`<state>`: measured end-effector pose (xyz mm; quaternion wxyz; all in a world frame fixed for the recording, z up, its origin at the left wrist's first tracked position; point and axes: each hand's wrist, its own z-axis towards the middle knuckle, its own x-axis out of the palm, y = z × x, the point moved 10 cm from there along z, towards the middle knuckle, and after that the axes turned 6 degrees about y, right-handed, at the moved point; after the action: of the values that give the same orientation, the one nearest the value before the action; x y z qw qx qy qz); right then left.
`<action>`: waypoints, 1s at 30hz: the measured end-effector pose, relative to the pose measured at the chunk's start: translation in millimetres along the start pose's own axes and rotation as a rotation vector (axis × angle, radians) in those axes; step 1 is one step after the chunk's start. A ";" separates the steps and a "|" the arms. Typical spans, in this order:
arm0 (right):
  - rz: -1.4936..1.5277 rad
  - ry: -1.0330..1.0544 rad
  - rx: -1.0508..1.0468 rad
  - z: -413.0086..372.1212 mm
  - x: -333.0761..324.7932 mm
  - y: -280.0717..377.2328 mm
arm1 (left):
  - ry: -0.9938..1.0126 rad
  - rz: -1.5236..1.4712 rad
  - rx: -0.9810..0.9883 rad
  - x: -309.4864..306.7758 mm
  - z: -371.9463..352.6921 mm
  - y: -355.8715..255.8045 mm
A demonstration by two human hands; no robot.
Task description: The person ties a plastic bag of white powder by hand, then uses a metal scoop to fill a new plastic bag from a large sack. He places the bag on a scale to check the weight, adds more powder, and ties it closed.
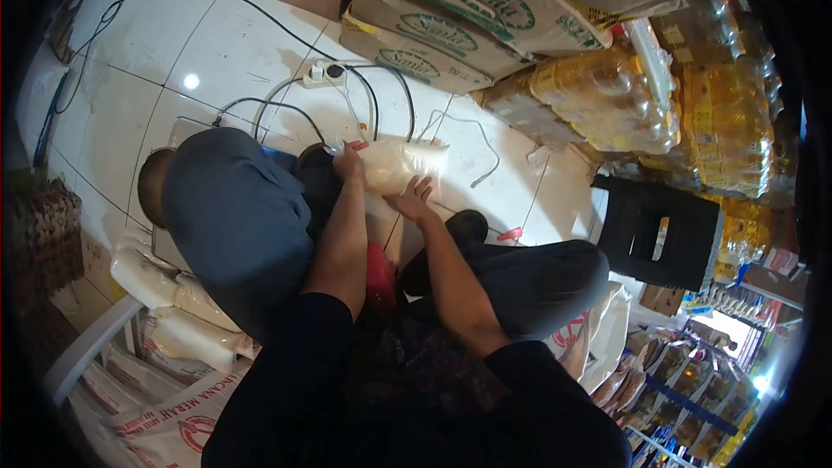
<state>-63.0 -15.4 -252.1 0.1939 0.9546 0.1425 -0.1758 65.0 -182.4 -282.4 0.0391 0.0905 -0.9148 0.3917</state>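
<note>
A clear plastic bag of white, sugar-like contents [394,166] lies on its side over the tiled floor in front of me. My left hand [350,161] is closed around the gathered neck at the bag's left end, where a twist of loose plastic sticks out. On the near right side of the bag rests my right hand [414,198], its fingers spread against the plastic. A red object [380,276] shows between my legs, partly hidden by my left forearm.
Beyond the bag, a power strip [324,74] and black cables cross the floor. Stacked cartons [433,30] and bottles of yellow oil [598,91] stand ahead and right. A black stool [654,234] is at right. Filled bags [186,334] lie at left, near a white sack [173,416].
</note>
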 end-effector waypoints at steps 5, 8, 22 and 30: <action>0.075 0.221 0.012 3.6 2.8 -1.6 | 0.023 0.020 -0.029 1.3 -3.2 -1.4; 0.101 0.268 0.034 17.9 16.1 -11.0 | 0.018 0.001 -0.007 -2.4 -9.2 -4.3; 0.320 0.071 -0.081 18.2 -55.4 -8.2 | -0.065 0.029 0.051 -5.0 -12.1 -11.1; 0.735 0.069 -0.003 23.1 -84.6 -14.6 | -0.077 0.038 0.032 -4.5 -13.8 -9.2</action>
<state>-150.4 -29.5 -243.6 0.2407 0.9471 -0.2033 -0.0617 71.2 -178.0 -267.0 -0.0049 0.0885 -0.9109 0.4031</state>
